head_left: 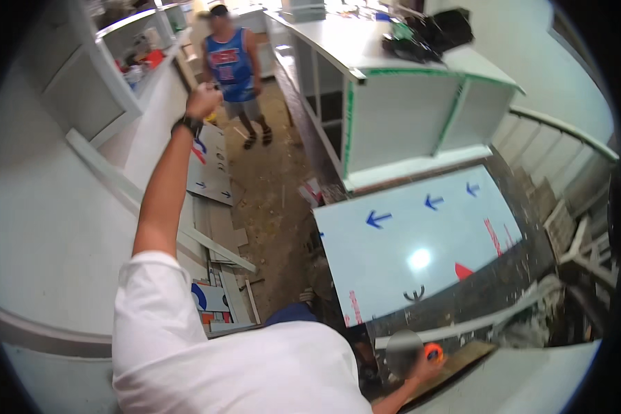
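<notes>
My left hand (203, 101) is stretched forward at the upper left, with a dark watch (188, 125) on its wrist. Its fingers are curled closed. A small dark spot shows at the fingertips, too small to name. At the lower right, my right hand (426, 369) is closed around an orange and dark tape measure (432, 353). A round grey blur beside it hides some of what is there. Just beyond that hand lies a large pale panel (393, 255) with blue arrows and red printing, flat on a dark work table (531, 265).
A person (231, 65) in a blue jersey stands in the aisle ahead. A white cabinet with green tape (400, 117) lies behind the panel, with black bags (431, 34) on top. Boards (217, 262) and another printed panel (210, 165) lean at left; a railing (566, 127) is at right.
</notes>
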Demonstrator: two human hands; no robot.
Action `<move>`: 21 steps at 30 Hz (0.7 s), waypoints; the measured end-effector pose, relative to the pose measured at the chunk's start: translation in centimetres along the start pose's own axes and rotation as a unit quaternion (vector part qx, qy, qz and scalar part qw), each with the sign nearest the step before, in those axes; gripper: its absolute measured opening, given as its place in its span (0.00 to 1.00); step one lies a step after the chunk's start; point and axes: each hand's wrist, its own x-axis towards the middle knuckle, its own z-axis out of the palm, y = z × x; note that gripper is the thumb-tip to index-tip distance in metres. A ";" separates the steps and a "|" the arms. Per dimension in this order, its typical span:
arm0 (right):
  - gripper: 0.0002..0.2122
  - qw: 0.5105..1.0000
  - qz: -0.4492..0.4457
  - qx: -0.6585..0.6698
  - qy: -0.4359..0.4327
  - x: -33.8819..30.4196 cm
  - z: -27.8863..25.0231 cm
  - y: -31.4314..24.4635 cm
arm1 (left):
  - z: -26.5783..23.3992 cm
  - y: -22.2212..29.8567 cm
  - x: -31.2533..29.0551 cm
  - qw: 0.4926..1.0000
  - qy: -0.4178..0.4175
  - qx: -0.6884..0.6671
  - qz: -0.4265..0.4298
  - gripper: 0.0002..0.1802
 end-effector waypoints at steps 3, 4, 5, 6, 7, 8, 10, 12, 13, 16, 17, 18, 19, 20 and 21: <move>0.34 0.995 0.041 0.034 -0.086 2.0 0.9 -3.3 | 10.1 -4.1 -12.1 0.924 -0.186 -0.310 -0.126 0.08; 0.34 0.998 0.014 0.024 -0.053 2.1 1.2 -4.5 | 13.2 -2.9 -13.6 0.917 -0.218 -0.308 -0.129 0.08; 0.34 0.999 -0.015 0.014 -0.039 2.5 1.9 -3.5 | 17.3 -3.5 -20.7 0.887 -0.274 -0.323 -0.181 0.07; 0.35 0.999 -0.043 0.005 -0.025 2.8 2.3 -1.9 | 20.5 -2.7 -28.0 0.853 -0.329 -0.334 -0.229 0.07; 0.37 0.999 -0.027 -0.016 -0.026 2.9 2.6 -1.6 | 22.5 -2.1 -34.9 0.817 -0.369 -0.342 -0.280 0.08; 0.37 0.999 -0.027 -0.027 -0.029 2.7 2.3 -0.9 | 23.6 -1.4 -41.4 0.781 -0.394 -0.350 -0.335 0.08; 0.37 0.997 -0.035 -0.057 -0.026 3.1 2.6 -0.5 | 25.6 -4.8 -42.6 0.739 -0.413 -0.363 -0.389 0.09; 0.37 0.995 -0.054 -0.071 -0.031 4.0 3.7 -1.6 | 31.4 -5.5 -50.7 0.806 -0.462 -0.362 -0.073 0.12; 0.36 0.992 -0.092 -0.089 -0.010 4.2 3.2 -0.9 | 34.6 -4.9 -54.9 0.807 -0.473 -0.340 0.093 0.14; 0.33 0.995 -0.034 -0.071 -0.054 3.6 3.1 -1.7 | 34.6 -5.7 -54.7 0.821 -0.421 -0.163 0.349 0.17; 0.33 0.995 0.029 -0.049 -0.087 3.4 2.6 -2.0 | 34.2 -4.4 -54.3 0.834 -0.405 -0.148 0.345 0.17; 0.33 0.997 -0.009 -0.037 -0.060 3.4 2.4 -0.3 | 34.0 -2.8 -54.4 0.862 -0.458 -0.185 0.117 0.16; 0.33 0.998 -0.044 -0.024 -0.029 3.6 2.6 1.2 | 33.9 -1.4 -54.5 0.840 -0.482 -0.221 -0.114 0.15; 0.34 0.999 -0.010 -0.037 -0.029 3.3 2.4 0.7 | 34.6 -1.3 -55.2 0.770 -0.475 -0.254 -0.342 0.16; 0.34 0.999 -0.019 -0.033 -0.030 3.2 3.0 -0.1 | 35.2 -1.9 -55.2 0.811 -0.463 -0.214 -0.286 0.16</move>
